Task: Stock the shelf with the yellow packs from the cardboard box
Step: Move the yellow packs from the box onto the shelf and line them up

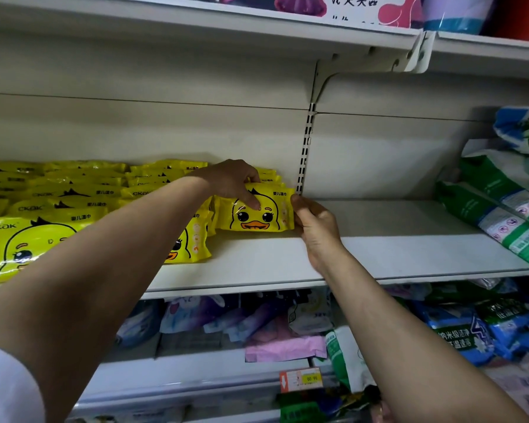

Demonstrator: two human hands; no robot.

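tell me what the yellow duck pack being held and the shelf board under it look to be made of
Yellow duck pack: looks like soft glossy plastic film, judging by the bright glare streaks, wrinkles and crimped side edges. Shelf board: probably painted sheet metal with a smooth off-white matte finish; its thin flat front lip and the slotted upright behind suggest steel store shelving, though the coating hides the base material.

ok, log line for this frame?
phase: placing | left hand: grips yellow pack top | right hand: pinches right edge | pack: upright on shelf
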